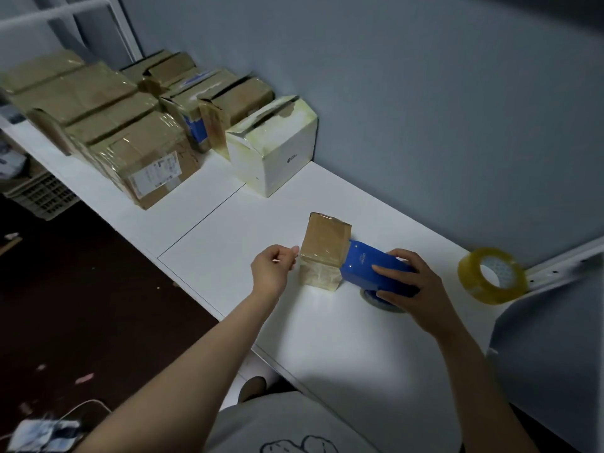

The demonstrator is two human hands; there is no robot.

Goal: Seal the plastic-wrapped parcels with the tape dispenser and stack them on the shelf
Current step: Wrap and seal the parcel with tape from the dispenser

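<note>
A small brown parcel (322, 253) wrapped in shiny plastic stands upright on the white shelf top (327, 338). My right hand (413, 289) grips a blue tape dispenser (369, 268) whose front end presses against the parcel's right side. My left hand (274, 266) hovers just left of the parcel, fingers loosely curled with the fingertips close to its edge, holding nothing that I can make out.
A spare roll of clear yellowish tape (492, 274) stands at the right by the grey wall. Several wrapped brown boxes (137, 148) and a white box (274, 148) crowd the shelf's far left. A grey crate (42, 194) sits on the dark floor below.
</note>
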